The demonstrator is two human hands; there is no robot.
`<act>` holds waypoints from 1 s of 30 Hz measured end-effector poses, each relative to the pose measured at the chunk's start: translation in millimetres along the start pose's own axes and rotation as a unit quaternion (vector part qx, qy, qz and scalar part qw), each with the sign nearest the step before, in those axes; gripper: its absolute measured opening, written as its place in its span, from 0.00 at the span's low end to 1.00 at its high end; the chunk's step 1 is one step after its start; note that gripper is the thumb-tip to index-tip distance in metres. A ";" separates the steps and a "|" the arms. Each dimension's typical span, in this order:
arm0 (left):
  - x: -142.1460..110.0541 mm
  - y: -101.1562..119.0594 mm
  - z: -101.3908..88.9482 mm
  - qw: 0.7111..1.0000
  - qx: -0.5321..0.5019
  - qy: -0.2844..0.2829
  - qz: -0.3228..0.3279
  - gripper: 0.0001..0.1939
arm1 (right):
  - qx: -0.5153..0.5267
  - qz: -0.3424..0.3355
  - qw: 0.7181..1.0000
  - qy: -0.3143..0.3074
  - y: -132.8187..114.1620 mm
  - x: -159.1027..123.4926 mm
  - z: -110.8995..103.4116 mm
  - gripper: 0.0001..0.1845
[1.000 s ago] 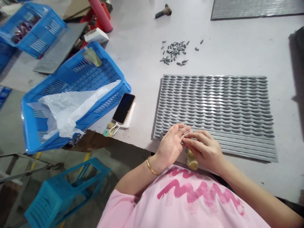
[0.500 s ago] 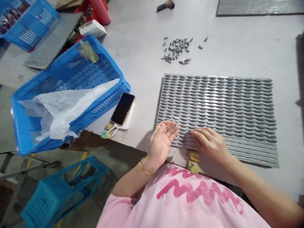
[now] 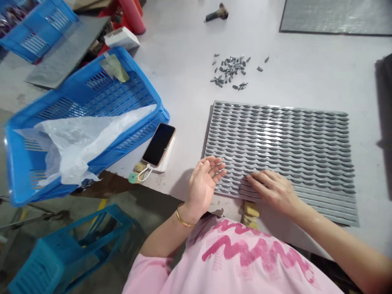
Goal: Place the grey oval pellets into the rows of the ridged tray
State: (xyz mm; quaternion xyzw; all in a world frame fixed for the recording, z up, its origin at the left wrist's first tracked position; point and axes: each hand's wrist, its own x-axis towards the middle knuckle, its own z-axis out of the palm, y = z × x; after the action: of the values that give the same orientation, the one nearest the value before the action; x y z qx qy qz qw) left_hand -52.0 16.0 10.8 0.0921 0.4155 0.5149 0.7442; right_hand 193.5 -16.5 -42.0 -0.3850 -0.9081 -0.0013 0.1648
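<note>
A grey ribbed tray [image 3: 327, 202] lies on the pale table [image 3: 306, 73], with rows of small grey leaf-shaped pieces [image 3: 275, 139] seated in its grooves. The lowest grooves look bare. My right hand [image 3: 272, 190] rests flat on the lower rows, and nothing shows in its fingers. My left hand [image 3: 203, 183] hangs palm up at the tray's near left corner, fingers apart, holding nothing. A loose heap of the same grey pieces [image 3: 229, 71] lies beyond the tray. A crumpled gold packet [image 3: 251, 212] sits under my right wrist, partly hidden.
A blue slatted crate [image 3: 101, 92] holding a white plastic bag [image 3: 73, 147] stands left of the tray. A phone [image 3: 158, 145] lies on a white power bank beside it. Another ribbed tray [image 3: 337, 16] lies far right, a small tool [image 3: 217, 12] beyond, a blue stool [image 3: 70, 245] below the table edge.
My hands have parted from their fingertips-together position, with the left now palm up and the right flat on the rows. The view has shifted, so the tray sits lower in the picture.
</note>
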 end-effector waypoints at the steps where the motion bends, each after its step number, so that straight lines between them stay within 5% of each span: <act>1: 3.1 2.9 0.3 1.000 0.005 -0.001 0.006 0.09 | 0.011 -0.008 1.000 0.003 1.2 0.5 1.3 0.16; 9: 49.7 37.0 -0.4 0.991 0.082 -0.001 0.107 0.09 | 0.058 -0.006 0.998 0.003 18.7 21.1 -15.3 0.17; 13: 83.4 51.4 -2.9 0.972 0.139 0.027 0.189 0.08 | 0.045 0.072 0.996 0.033 94.8 67.7 -22.7 0.28; 16: 119.8 59.4 3.5 0.942 0.235 0.033 0.237 0.09 | 0.026 0.202 0.978 -0.034 183.4 111.5 -7.1 0.43; 19: 169.9 68.6 22.2 0.874 0.386 0.000 0.294 0.19 | 0.018 0.332 0.937 -0.106 262.4 153.7 16.8 0.55; 22: 227.1 81.9 48.7 0.781 0.534 -0.021 0.324 0.29 | 0.010 0.397 0.911 -0.106 311.5 190.1 36.6 0.56; 26: 291.9 97.4 78.0 0.637 0.724 -0.036 0.262 0.51 | 0.006 0.412 0.906 -0.095 340.4 227.2 55.3 0.55; 30: 336.4 98.8 92.7 0.503 0.831 -0.087 0.219 0.66 | 0.019 0.364 0.926 -0.104 341.1 249.1 72.9 0.54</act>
State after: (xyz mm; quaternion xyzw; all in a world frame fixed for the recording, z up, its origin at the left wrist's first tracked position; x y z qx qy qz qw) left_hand -12.1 371.1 -50.4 0.8009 0.5520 0.0687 0.2216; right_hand 248.7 406.9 -78.6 -0.6835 -0.7176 0.1162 0.0664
